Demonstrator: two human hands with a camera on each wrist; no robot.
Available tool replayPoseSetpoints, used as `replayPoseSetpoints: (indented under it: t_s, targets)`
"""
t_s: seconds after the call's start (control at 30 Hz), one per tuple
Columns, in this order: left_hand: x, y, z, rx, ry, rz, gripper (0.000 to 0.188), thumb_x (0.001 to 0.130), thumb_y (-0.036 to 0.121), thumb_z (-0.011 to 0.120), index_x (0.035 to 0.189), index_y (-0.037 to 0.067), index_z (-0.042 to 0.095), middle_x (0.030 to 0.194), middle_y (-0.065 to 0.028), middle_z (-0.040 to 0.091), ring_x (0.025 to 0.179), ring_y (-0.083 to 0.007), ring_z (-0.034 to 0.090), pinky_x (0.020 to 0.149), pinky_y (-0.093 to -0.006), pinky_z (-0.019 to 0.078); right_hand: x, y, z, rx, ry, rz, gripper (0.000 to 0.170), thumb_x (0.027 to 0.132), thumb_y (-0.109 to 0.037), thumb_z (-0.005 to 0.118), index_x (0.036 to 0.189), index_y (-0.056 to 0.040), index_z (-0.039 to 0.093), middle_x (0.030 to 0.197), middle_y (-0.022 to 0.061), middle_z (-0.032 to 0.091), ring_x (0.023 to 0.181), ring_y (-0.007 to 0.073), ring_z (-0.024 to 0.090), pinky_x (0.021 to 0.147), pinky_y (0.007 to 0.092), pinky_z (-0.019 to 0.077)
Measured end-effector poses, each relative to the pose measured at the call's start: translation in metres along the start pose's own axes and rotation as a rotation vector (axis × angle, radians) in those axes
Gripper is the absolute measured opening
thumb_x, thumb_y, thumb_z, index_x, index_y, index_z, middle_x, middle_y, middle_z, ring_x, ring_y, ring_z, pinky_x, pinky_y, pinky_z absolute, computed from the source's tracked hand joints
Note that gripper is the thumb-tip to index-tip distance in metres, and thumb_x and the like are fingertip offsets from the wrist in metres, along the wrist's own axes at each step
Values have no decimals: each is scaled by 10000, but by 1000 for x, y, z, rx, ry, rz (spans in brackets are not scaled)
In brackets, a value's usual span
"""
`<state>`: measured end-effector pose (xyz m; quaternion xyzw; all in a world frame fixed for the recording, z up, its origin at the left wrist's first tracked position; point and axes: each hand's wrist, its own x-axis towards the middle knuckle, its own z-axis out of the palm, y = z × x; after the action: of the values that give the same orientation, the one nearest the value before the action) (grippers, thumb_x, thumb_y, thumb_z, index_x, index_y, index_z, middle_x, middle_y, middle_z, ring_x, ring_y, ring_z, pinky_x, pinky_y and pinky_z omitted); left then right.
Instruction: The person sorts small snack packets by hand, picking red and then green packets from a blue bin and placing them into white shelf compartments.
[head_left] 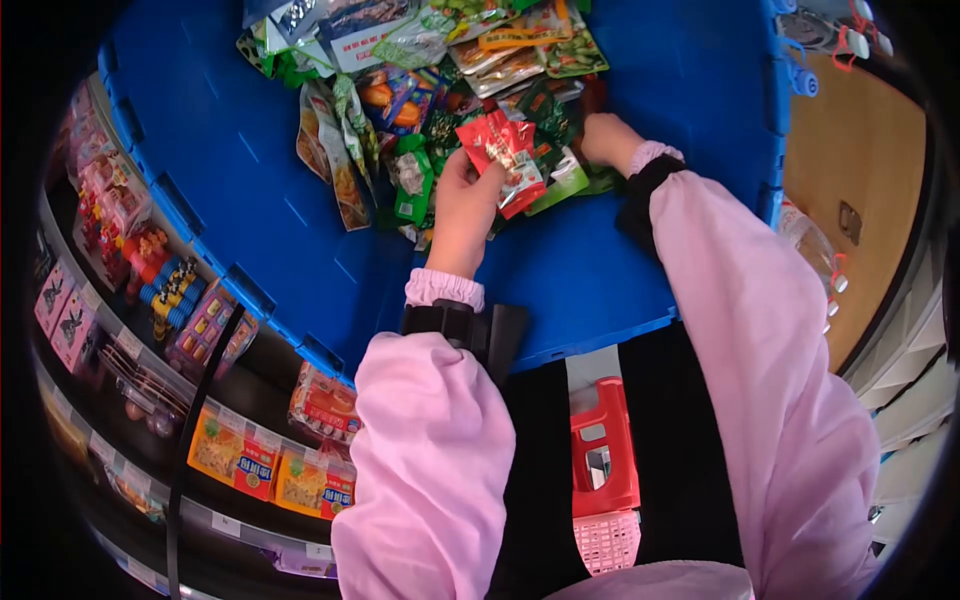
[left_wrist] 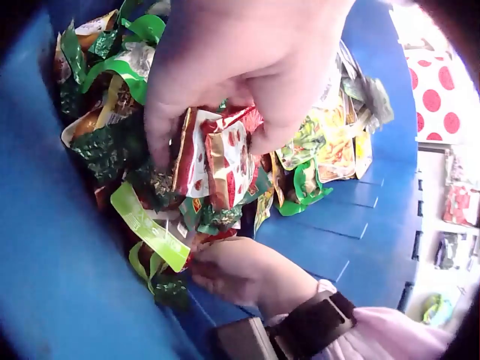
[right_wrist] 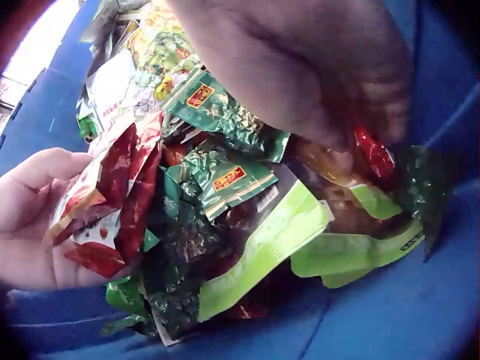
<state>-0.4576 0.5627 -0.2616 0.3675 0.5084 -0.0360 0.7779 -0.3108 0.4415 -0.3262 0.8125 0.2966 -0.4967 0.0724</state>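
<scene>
Two red-and-white snack packets (head_left: 507,160) (left_wrist: 229,161) are gripped between the thumb and fingers of the left hand (head_left: 467,213) (left_wrist: 240,60) (right_wrist: 37,221), above a pile of snack packets in a blue crate (head_left: 270,200). To its right, the right hand (head_left: 612,142) (left_wrist: 251,274) (right_wrist: 300,67) reaches into the pile's edge, its fingertips pinching a small red packet (right_wrist: 373,156). Dark green packets (right_wrist: 225,176) and a packet with a light green edge (head_left: 560,183) (left_wrist: 154,229) (right_wrist: 262,251) lie between the hands.
More packets (head_left: 370,40) fill the far part of the crate. Shelves with boxed snacks (head_left: 235,450) and toys stand at the left. Clear plastic bottles (head_left: 812,240) are at the right, outside the crate. A red-handled object (head_left: 605,445) hangs at the person's front.
</scene>
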Motion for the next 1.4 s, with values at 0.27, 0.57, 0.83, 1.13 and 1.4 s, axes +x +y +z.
replayPoseSetpoints:
  t_s: [0.27,0.57,0.83,1.13,1.4]
  targets:
    - [-12,14,16,628,37,430,641,747,-66,524,1310,75,251,1104,-147,511,1000,-218,543,849,-305,423,-47,-4,-41,120,-28,-176,273,761,-209,508,828,28,625,809,255,590,817,400,571,719,428,468]
    - [-73,59,45,348,-39,222,256,883,202,460,1028,17,560,945,-50,561,816,-136,527,717,-280,429,-202,-81,-87,472,620,-376,202,701,-31,460,854,94,506,884,220,503,897,356,478,828,391,395]
    - [-154,131,79,-161,-87,155,203,913,175,416,995,19,518,906,-49,582,802,-140,574,715,-263,464,-299,-104,-167,475,592,-386,462,723,-97,569,1131,60,420,1117,210,458,1120,341,415,937,385,347]
    - [-250,198,146,51,-252,257,276,907,136,425,1133,-19,466,1061,-76,557,930,-133,546,807,-262,434,-361,-51,-195,1325,518,-359,629,861,-279,511,1286,81,219,1220,246,414,1124,293,446,923,322,355]
    - [-302,180,245,309,-439,425,441,886,40,408,1306,42,272,1222,-98,437,1069,-183,470,895,-297,388,-421,-11,-182,1640,844,-247,585,877,-205,465,1298,80,176,1238,233,385,1165,282,396,963,325,312]
